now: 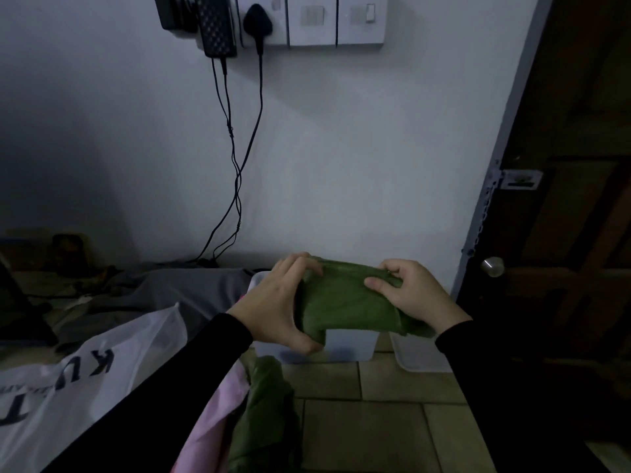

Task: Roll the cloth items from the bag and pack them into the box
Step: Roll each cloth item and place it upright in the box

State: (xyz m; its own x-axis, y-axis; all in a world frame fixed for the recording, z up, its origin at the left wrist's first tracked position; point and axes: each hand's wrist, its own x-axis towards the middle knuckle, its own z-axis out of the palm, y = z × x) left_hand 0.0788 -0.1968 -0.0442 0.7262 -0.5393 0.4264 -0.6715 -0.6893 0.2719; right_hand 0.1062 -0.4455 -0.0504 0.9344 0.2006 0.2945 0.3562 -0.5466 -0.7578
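A rolled green cloth [345, 302] is held in the air just above a white plastic box [351, 346] on the tiled floor. My left hand [283, 302] grips the roll's left end, thumb underneath and fingers over the top. My right hand [406, 291] grips its right end with curled fingers. The roll hides most of the box's opening. A white plastic bag [85, 377] with black letters lies at the lower left. More green cloth [266, 414] and pink cloth [218, 418] lie in a heap below my left arm.
The box's white lid [420, 356] lies flat to the right of the box. A dark wooden door [560, 233] with a round knob stands at the right. Grey fabric [191, 288] covers the floor by the wall, with cables hanging from wall sockets [239, 29] above.
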